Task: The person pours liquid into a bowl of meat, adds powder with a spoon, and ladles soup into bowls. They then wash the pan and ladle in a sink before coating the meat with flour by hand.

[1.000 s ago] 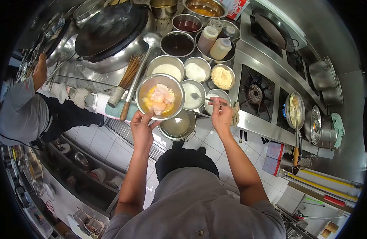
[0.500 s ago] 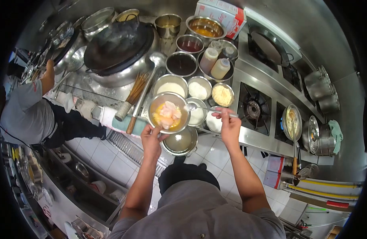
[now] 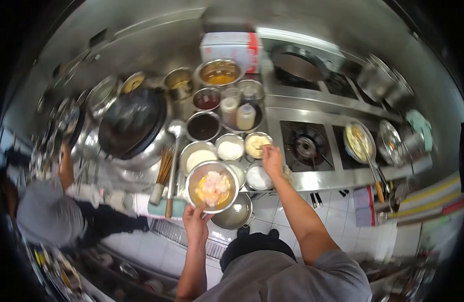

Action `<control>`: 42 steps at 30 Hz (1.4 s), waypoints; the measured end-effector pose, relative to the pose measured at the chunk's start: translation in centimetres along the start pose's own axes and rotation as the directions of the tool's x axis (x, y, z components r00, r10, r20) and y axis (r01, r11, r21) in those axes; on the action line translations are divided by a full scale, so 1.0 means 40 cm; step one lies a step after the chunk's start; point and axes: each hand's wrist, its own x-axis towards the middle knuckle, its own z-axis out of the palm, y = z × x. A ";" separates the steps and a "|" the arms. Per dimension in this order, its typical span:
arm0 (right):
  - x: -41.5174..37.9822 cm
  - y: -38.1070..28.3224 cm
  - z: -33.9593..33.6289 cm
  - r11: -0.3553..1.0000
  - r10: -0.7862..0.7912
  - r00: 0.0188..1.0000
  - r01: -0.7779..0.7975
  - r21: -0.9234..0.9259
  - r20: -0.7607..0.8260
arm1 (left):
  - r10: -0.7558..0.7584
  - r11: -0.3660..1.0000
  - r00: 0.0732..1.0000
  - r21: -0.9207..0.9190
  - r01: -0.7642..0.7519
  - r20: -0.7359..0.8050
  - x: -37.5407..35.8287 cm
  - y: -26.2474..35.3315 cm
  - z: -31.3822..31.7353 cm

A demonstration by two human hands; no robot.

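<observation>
My left hand [image 3: 195, 220] grips the near rim of a steel bowl [image 3: 191, 187] that holds pale pink meat pieces over yellow liquid. With its fingers pinched together, my right hand [image 3: 272, 160] is at the right edge of a bowl of pale yellow chopped food [image 3: 255, 144]. What lies between those fingers is too small to make out. Bowls of white powder [image 3: 230, 149] and of a creamy white substance [image 3: 199, 159] stand beside it. A third bowl with white contents [image 3: 258, 177] is just below my right hand.
A large black wok [image 3: 131, 123] and a long-handled ladle [image 3: 173, 161] are at the left. Squeeze bottles [image 3: 245, 117] stand behind the bowls. A gas burner [image 3: 305, 145] and a pan [image 3: 360, 142] are at the right. Another person [image 3: 50, 211] works at the far left.
The view has shifted. My right hand has moved from above the white bowls to the yellow chopped food, and the spoon it held is no longer clearly visible. My left hand still holds the bowl.
</observation>
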 end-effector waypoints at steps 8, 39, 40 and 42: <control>-0.049 -0.038 -0.269 0.909 0.211 0.901 -0.323 0.262 0.379 | -0.050 0.999 0.988 -0.002 0.051 0.144 -0.044 -0.027 0.061; -0.576 0.897 -1.183 0.235 0.706 0.529 -0.801 0.550 0.470 | -0.440 0.771 0.791 0.631 0.090 0.425 -0.285 -0.730 0.776; -0.615 0.908 -1.152 0.471 0.696 0.655 -0.726 0.501 0.294 | -0.547 0.697 0.704 0.712 0.083 0.453 -0.302 -0.737 0.826; -0.632 0.767 -1.247 0.470 0.722 0.622 -0.763 0.444 0.303 | -0.669 0.588 0.553 0.809 -0.015 0.497 -0.307 -0.791 0.878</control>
